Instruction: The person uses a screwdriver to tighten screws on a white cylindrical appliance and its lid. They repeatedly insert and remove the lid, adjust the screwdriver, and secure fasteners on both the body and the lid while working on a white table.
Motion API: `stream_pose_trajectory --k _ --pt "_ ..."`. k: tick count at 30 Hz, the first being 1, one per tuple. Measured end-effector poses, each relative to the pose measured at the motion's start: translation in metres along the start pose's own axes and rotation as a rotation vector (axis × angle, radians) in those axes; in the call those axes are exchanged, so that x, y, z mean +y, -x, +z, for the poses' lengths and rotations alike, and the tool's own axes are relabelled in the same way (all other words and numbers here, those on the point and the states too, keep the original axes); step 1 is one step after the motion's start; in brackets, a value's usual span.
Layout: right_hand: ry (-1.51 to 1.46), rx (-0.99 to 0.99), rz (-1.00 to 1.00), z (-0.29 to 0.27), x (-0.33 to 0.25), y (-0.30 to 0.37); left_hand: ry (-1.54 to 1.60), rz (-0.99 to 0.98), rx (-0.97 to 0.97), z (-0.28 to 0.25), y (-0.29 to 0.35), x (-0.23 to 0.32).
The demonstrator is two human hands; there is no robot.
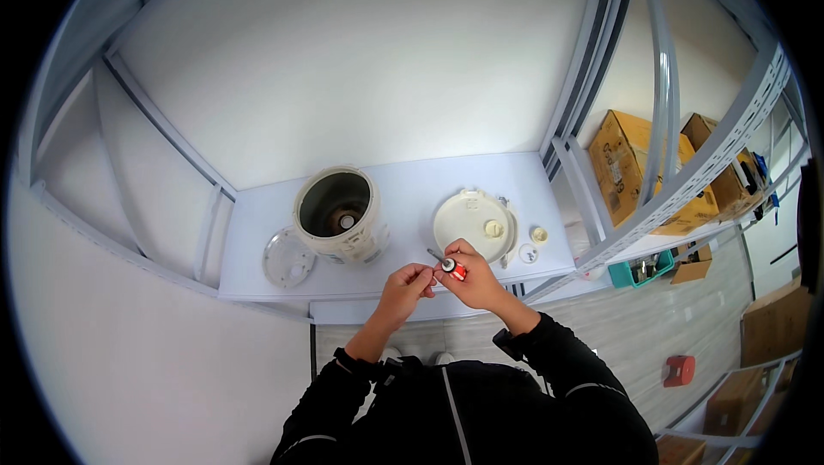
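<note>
My right hand [473,280] is closed around a short red-and-black screwdriver [457,270]; its grey shaft points up and to the left. Close beside it, my left hand [405,290] has thumb and forefinger pinched together, and whatever may be between them is too small to make out. Both hands are over the table's front edge. Beyond my left hand stands an open, off-white round appliance body [350,246] with a dark inside and a small pale disc at its bottom. Just past my right hand lies a cream round lid [459,218] with a small round part [493,229] on it.
A translucent round cover [287,257] lies left of the appliance body. Right of the lid are a small round cup [538,234] and a clear disc [528,253]. Metal shelf posts [573,96] frame the white table [412,175]. Cardboard boxes [637,165] stand to the right.
</note>
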State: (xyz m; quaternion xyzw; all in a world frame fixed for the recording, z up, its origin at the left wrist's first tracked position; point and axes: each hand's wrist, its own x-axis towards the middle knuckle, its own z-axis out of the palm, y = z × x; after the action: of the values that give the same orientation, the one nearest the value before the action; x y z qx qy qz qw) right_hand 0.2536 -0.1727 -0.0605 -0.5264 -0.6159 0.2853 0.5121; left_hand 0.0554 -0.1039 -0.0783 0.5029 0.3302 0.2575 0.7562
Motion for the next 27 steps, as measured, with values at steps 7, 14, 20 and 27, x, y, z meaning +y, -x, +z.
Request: stream_pose_trajectory --k 7,14,20,27 --pt "-0.002 -0.051 -0.03 0.002 -0.006 -0.008 0.254 -0.068 -0.076 -0.007 -0.002 0.001" --pt "0.201 -0.041 -0.052 0.001 -0.028 -0.013 0.142 0.128 0.134 -0.014 -0.009 -0.004" --pt "0.272 -0.073 0.136 -0.009 -0.025 -0.003 0.312 0.303 0.292 -0.031 -0.015 0.003" --pt "0.34 -0.171 0.134 -0.015 -0.029 0.001 0.274 0.303 0.23 -0.023 -0.004 0.018"
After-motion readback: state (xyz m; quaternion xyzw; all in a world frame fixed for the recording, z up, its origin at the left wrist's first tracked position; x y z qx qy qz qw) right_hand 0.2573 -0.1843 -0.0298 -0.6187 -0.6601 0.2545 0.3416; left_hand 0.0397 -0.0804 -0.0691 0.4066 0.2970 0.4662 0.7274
